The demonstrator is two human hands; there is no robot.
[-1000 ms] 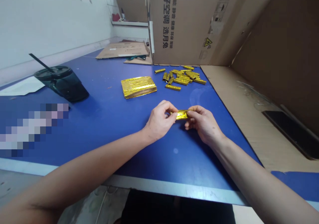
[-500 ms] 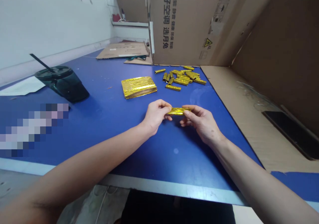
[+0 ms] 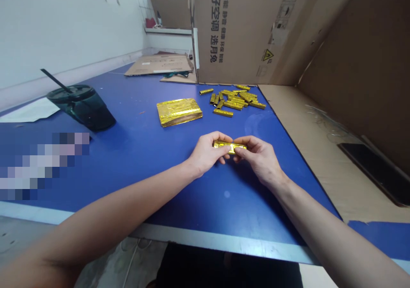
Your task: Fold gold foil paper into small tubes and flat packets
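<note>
Between my two hands, a narrow folded strip of gold foil paper (image 3: 231, 147) is held level above the blue table (image 3: 179, 202). My left hand (image 3: 209, 152) pinches its left part, thumb in front and fingers behind. The right part is pinched the same way by my right hand (image 3: 259, 155), and the two thumbs nearly meet near the middle. Beyond my left hand lies a flat stack of gold foil sheets (image 3: 179, 111). Several small folded gold pieces (image 3: 235, 102) lie in a loose heap beyond the strip.
A dark cup with a straw (image 3: 86, 109) stands at the left, near white paper (image 3: 30, 110) and a pixelated patch. Flattened cardboard (image 3: 158, 64) lies at the back. A large cardboard box (image 3: 243, 32) rises behind the heap. A dark phone-like object (image 3: 374, 173) rests on cardboard at the right.
My left hand has slid right along the strip, closer to my right hand. The strip now looks flatter and narrower, with its left end showing above my left thumb.
</note>
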